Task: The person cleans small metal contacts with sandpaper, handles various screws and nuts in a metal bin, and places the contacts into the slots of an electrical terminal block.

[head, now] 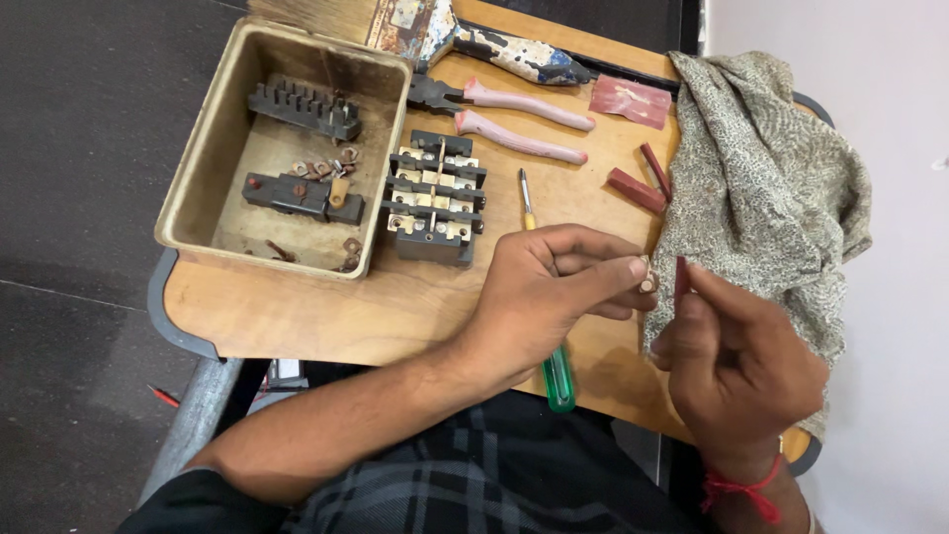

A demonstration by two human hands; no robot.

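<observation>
At the far left of the table [297, 311] sits an open metal box [213, 148] with two dark terminal blocks and loose washers inside. Just right of it lies a black switch block [435, 198] with brass contacts, then pink-handled pliers [514, 114] and a green-handled screwdriver [556, 381] partly hidden under the left hand [554, 282]. That hand's fingers are pressed together, pinching a small metal fitting [646, 277] at thumb and forefinger. Touching or just beside it, the right hand [736, 361] pinches a dark red strip [682, 277] upright. A patterned cloth [761, 188] lies furthest right. The step appears to be mating strip and fitting; that likely calls for steady alignment.
</observation>
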